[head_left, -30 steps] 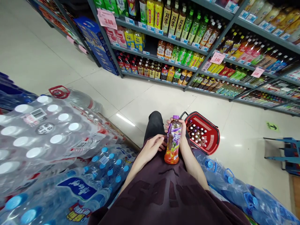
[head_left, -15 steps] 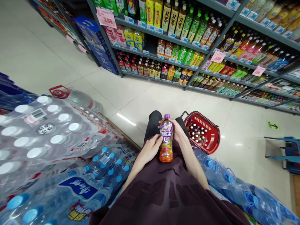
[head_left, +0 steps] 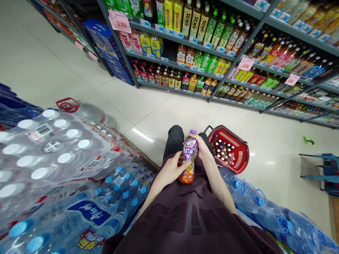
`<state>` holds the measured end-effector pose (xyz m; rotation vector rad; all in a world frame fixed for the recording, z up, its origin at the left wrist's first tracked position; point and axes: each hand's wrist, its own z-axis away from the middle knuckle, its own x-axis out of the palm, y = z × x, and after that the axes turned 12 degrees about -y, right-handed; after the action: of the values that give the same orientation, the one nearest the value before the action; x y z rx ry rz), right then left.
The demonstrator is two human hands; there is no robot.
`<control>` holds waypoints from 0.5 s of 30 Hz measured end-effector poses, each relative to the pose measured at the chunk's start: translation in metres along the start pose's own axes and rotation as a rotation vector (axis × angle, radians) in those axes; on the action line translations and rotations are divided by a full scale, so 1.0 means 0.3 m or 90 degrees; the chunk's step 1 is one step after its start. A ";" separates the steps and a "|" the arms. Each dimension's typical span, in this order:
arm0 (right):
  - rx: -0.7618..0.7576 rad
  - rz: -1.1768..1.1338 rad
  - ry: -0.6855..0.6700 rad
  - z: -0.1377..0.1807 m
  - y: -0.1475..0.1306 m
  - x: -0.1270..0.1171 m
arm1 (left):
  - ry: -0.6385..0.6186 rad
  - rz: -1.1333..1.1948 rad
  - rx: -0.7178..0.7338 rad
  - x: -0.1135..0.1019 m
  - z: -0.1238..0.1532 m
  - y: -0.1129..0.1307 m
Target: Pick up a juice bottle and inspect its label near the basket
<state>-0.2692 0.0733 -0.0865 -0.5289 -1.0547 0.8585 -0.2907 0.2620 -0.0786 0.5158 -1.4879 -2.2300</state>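
A purple-capped bottle of iced tea with a purple and yellow label is held in front of my body, slightly tilted, its amber base nearest me. My left hand grips its lower part from the left, thumb across the label. Around the upper part, just below the cap, my right hand is closed from the right; some of its fingers are hidden behind the bottle. On the floor to the right, a red shopping basket contains several bottles with white and purple caps.
Shelves of drinks run across the far side. Shrink-wrapped packs of white-capped bottles and blue-capped water bottles are stacked at left. Large blue water bottles lie at right, near a blue step stool.
The bottle has turned and tilted, its cap shifting right and its label rotating. My left hand has moved lower, with its thumb now across the label.
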 end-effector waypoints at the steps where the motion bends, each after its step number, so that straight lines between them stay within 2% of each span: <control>1: -0.007 0.013 0.009 -0.002 0.003 0.003 | 0.000 -0.013 -0.008 0.000 0.001 0.001; 4: -0.027 0.054 0.023 -0.003 0.007 0.015 | 0.005 -0.047 -0.020 0.000 0.003 0.002; 9: -0.045 0.069 -0.011 0.005 0.004 0.038 | 0.011 -0.082 -0.043 -0.004 0.003 0.008; 15: -0.043 0.085 0.001 0.004 0.009 0.039 | 0.018 -0.064 -0.049 -0.006 0.006 0.014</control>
<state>-0.2687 0.0844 -0.0818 -0.6625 -1.0589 0.9417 -0.2895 0.2629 -0.0739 0.6082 -1.3850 -2.3365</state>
